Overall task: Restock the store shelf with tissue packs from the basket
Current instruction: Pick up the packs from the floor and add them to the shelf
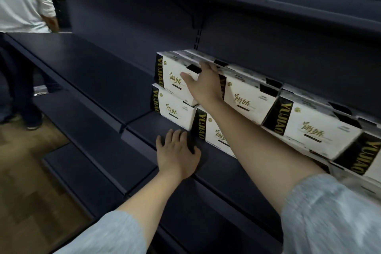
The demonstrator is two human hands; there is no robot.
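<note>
White tissue packs [247, 97] lettered YUJIAO stand two high along the dark shelf [86, 72], filling its right part up to the back panel. The right hand [203, 83] lies spread on the front face of the leftmost upper pack [175, 76], thumb out to the left. The left hand [177, 154] rests flat, fingers spread, on the shelf's front edge, touching the lower pack [214, 132].

Dim lighting, soft blur, wide-angle edge distortion

White tissue packs [313, 130] with black-and-gold ends, dark navy shelf [92, 72], grey sleeves [334, 216].
</note>
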